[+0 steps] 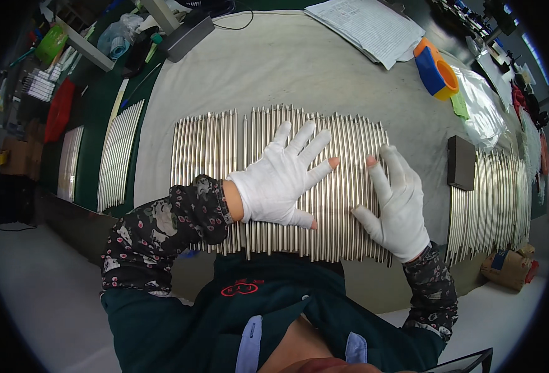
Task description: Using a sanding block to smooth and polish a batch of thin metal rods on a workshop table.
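Observation:
A broad row of thin silvery metal rods [343, 186] lies side by side before me, their ends pointing away and toward my body. Across the middle of the row my left hand [280, 177], in a white glove with some fingertips bare, rests with its fingers spread. My right hand [399, 202], gloved the same way, lies at the row's right edge, its fingers apart and thumb over the outer rods. Neither hand grips a rod. A narrow gap splits off a smaller group of rods [203, 149] at the left, partly covered by my left sleeve.
More rods [489, 205] lie at the right beside a dark block [461, 163]. Other rod groups [120, 155] sit on the green surface at left. Papers [367, 28], a blue-and-orange tape dispenser [435, 71] and clear plastic bags [483, 105] are along the far side.

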`<state>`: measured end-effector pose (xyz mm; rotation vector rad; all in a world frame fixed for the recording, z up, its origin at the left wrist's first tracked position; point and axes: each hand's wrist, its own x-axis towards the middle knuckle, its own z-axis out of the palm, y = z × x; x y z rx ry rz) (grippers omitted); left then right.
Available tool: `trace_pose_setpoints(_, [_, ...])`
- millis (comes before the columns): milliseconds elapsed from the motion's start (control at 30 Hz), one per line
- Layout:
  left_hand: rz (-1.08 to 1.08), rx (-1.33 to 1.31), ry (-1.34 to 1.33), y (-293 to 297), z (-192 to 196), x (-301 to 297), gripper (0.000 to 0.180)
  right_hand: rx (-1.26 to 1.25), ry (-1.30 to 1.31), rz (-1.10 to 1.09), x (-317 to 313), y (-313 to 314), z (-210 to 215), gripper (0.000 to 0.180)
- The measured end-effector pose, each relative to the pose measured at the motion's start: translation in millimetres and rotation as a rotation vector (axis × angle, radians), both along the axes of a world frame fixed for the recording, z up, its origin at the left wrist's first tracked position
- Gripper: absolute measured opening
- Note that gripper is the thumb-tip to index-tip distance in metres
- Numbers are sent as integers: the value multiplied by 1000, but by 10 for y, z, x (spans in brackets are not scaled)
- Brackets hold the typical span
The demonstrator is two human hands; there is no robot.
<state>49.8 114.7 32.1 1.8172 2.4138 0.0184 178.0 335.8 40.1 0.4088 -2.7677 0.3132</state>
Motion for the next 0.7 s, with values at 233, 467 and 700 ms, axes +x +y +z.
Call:
trace_pose_setpoints(233, [-105, 88, -32, 424, -82, 19, 99, 125, -283, 46, 62, 354, -209, 75])
trace_pose_setpoints(467, [-110, 221, -50, 714, -154, 131, 92, 70, -231, 56, 140, 592, -249, 72])
trace_pose_setpoints(700, [-80, 110, -158, -525, 216, 19, 76, 85, -249, 12, 180, 511, -168, 68])
